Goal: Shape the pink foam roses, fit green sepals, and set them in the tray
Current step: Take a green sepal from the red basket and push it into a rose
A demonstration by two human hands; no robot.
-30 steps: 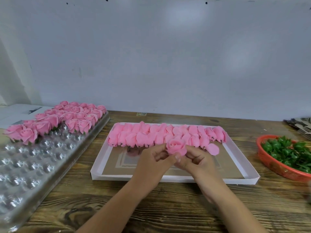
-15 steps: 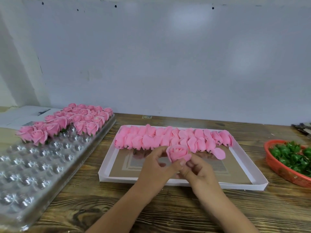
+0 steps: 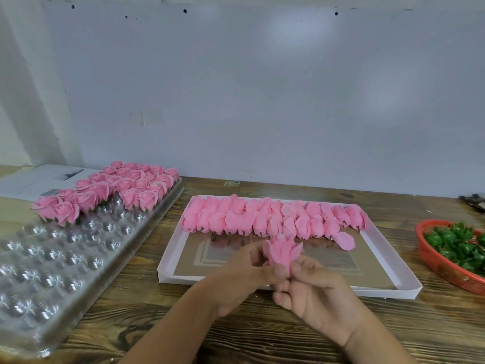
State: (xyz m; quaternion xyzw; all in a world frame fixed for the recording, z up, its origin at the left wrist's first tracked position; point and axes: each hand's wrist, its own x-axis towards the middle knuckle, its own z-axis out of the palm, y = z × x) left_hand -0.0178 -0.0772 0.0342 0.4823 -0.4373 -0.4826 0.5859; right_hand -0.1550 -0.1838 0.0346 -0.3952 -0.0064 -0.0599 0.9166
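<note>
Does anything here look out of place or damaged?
One thing: a loose petal lies flat in the white box, apart from the packed rows of buds; it seems to have come off. Otherwise nothing stands out: both hands pinch one rose over the box.

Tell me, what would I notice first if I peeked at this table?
Probably the pink rose pinched between both hands, left hand and right hand, in the middle. Behind it, rows of unshaped pink roses fill the white box's far end, and finished roses crowd the clear tray on the left.
</note>
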